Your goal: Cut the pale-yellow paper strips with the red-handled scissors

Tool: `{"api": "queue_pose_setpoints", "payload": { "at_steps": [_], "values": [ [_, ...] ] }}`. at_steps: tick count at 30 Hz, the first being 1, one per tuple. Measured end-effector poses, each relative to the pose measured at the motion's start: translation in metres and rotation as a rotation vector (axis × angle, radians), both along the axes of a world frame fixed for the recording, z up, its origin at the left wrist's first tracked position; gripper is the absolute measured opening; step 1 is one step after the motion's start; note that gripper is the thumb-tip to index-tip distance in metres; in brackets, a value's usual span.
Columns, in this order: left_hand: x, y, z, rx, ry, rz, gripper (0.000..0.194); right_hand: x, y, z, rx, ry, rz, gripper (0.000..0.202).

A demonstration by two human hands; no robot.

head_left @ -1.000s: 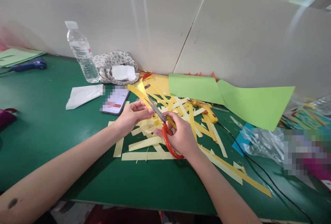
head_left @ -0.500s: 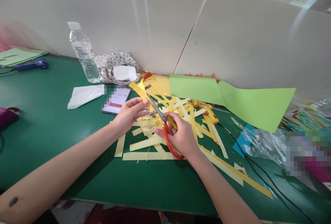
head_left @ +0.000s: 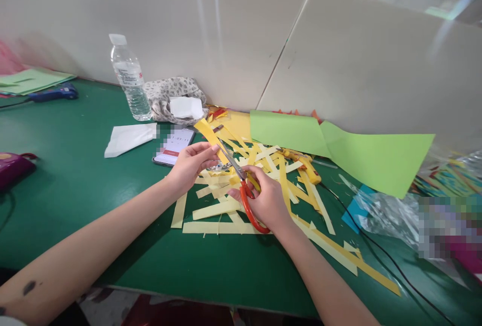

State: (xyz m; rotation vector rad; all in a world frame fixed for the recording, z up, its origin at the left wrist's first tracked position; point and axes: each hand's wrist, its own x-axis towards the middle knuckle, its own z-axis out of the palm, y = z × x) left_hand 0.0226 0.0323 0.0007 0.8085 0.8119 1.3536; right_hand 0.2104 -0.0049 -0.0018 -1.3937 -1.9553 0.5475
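Observation:
Between the thumb and fingers of my left hand (head_left: 192, 165) is a yellow paper strip (head_left: 206, 130), its upper end sticking out up and to the left. My right hand (head_left: 267, 198) grips red-handled scissors (head_left: 248, 208). Their blades (head_left: 233, 163) point up and left along the strip's edge, close to my left fingertips. Whether the blades are cutting the paper, I cannot tell. Under both hands lies a loose heap of yellow and cream paper strips (head_left: 214, 209), overlapping at many angles.
A phone (head_left: 175, 146), white tissue (head_left: 130, 139), water bottle (head_left: 131, 82) and spotted cloth (head_left: 160, 96) lie at the left. Behind the heap are green paper sheets (head_left: 288, 132) and a yellow glue gun (head_left: 311, 171) with a black cord. Clear plastic (head_left: 391, 215) lies at the right.
The upper end of the yellow strip looks different: a second pointed piece beside it no longer shows. Both hands keep nearly the same pose; the whole view has shifted slightly.

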Motion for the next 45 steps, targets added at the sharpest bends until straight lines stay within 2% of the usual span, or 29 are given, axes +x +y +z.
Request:
{"api": "queue_pose_setpoints", "payload": {
  "at_steps": [9, 26, 45],
  "values": [
    [-0.0041, 0.0023, 0.0029, -0.029, -0.038, 0.079, 0.016, 0.0009, 0.0003, -0.0013, -0.024, -0.019, -0.005, 0.052],
    [-0.004, 0.0045, 0.0001, -0.023, 0.001, 0.058, 0.019, 0.0018, 0.0008, -0.001, -0.038, -0.04, -0.016, 0.05],
    [-0.0025, 0.0044, -0.0019, -0.01, -0.026, 0.078, 0.017, 0.002, 0.0019, 0.0005, 0.085, -0.124, -0.043, 0.044]
  ]
}}
